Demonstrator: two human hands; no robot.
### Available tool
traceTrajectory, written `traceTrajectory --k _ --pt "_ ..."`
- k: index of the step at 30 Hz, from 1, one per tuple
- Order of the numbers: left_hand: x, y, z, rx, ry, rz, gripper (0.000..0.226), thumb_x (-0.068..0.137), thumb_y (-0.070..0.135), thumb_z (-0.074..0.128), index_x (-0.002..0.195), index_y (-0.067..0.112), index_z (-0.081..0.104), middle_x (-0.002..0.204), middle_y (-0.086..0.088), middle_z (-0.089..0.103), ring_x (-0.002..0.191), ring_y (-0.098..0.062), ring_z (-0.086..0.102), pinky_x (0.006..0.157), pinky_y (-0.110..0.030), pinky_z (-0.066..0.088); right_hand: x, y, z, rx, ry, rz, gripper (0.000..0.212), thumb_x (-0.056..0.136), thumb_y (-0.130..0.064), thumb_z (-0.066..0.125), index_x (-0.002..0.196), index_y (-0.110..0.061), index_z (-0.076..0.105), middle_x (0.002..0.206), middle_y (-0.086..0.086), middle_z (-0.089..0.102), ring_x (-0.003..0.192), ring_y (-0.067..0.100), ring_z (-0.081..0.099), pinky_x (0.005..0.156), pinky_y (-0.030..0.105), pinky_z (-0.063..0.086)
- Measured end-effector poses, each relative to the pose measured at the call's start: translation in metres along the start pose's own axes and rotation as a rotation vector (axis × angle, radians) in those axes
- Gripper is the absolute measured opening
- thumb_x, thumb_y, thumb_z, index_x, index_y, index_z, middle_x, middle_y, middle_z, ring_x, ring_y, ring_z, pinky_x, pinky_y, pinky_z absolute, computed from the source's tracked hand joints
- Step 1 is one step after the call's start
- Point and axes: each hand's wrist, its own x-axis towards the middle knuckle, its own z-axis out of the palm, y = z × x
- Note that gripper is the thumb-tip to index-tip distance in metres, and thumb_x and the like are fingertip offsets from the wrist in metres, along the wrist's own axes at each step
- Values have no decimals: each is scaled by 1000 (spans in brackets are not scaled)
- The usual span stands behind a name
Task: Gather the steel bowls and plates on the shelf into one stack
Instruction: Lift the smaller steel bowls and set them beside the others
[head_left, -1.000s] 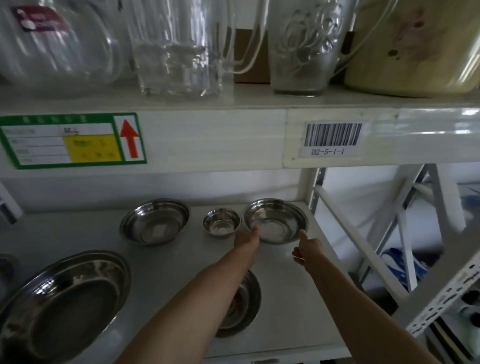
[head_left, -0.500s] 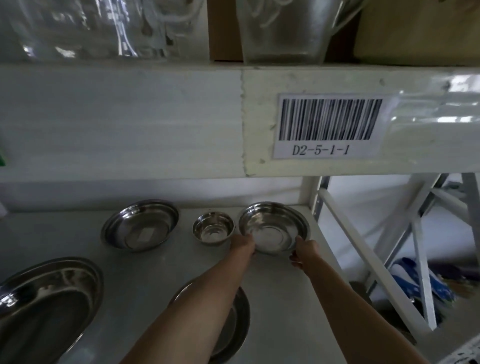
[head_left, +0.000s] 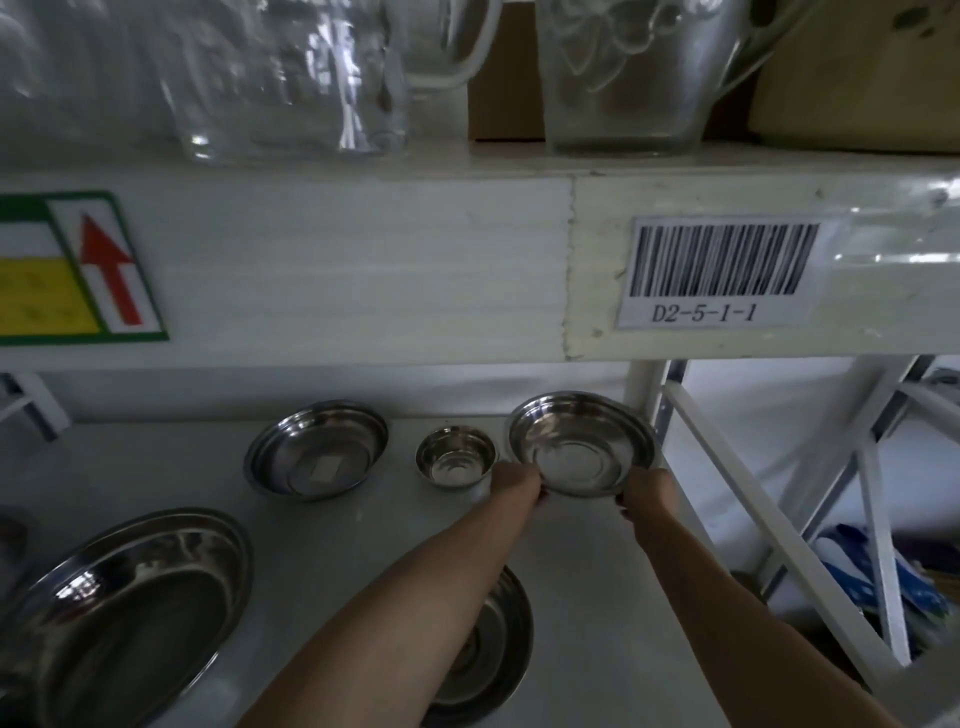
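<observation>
Grey matte shelf (head_left: 322, 540); both hands (head_left: 515, 483) (head_left: 647, 488) grip round polished steel bowl (head_left: 582, 441), tilted.

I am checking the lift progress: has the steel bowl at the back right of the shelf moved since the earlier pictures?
Yes. The round steel bowl, gripped by the left hand and right hand, has tilted up toward the camera, judged against the small steel bowl beside it.

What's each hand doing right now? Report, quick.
Left hand: closed on the near-left rim of the tilted steel bowl.
Right hand: closed on the same bowl's near-right rim.
</observation>
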Motion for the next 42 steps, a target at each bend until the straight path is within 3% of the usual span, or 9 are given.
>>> traceTrajectory --k 6,11,13,16,19,25,29,33,42 --pt "-21 31 -32 -74 -68 67 37 86 0 57 122 -8 54 101 -22 62 58 -19 56 33 -19 49 -22 -40 11 -6 7 -80 24 85 -28 44 95 -10 58 91 19 67 86 37 66 80 53 57" --pt "-23 56 -90 -127 -49 85 18 86 3 58 102 -2 62 84 -16 65 65 -26 59 75 -38 58 -59 -69 46 -13 -64 -140 30 84 -25 44 90 -2 63 87 21 68 77 36 64 68 45 52" --pt "-15 60 -118 -97 -1 123 21 84 9 60 98 -5 66 87 -16 69 67 -26 63 69 -33 56 -76 -77 65 -38 -88 -144 30 83 -27 45 82 -4 64 85 22 69 75 36 65 64 43 51" --pt "-9 67 -159 -160 -2 92 12 87 5 55 75 6 59 67 -9 62 52 -16 57 45 -20 50 -106 -89 95 -47 -153 -167 25 83 -27 47 76 -7 60 86 21 69 77 37 66 65 44 52" --pt "-3 73 -198 -179 37 96 21 87 6 54 67 12 53 54 -3 58 40 -10 52 39 -19 43 -130 -96 126 -66 -212 -185 29 85 -27 49 89 -1 63 91 22 65 85 38 65 72 44 51" --pt "15 79 -266 -164 156 129 21 87 7 57 66 11 54 64 -8 55 52 -17 49 37 -17 45 -154 -92 191 -98 -345 -177 29 92 -33 47 93 -5 54 92 18 64 76 30 60 73 40 48" --pt "35 78 -302 -27 257 186 8 84 11 60 83 4 62 71 -15 62 55 -25 56 57 -29 49 -155 -82 231 -127 -398 -168 44 86 -41 49 105 -3 59 104 20 68 94 38 67 82 47 54" --pt "60 68 -326 182 362 178 47 74 28 61 107 -5 67 109 -25 69 100 -39 67 89 -46 55 -134 -65 272 -252 -408 -219 66 72 -52 41 101 1 65 104 27 69 101 43 66 85 51 53" --pt "60 65 -343 649 442 155 48 94 35 39 130 7 54 133 -15 57 121 -32 54 103 -38 44 -171 -70 282 -504 -330 -272 47 96 -33 36 125 -2 55 133 23 55 126 36 50 101 38 40"
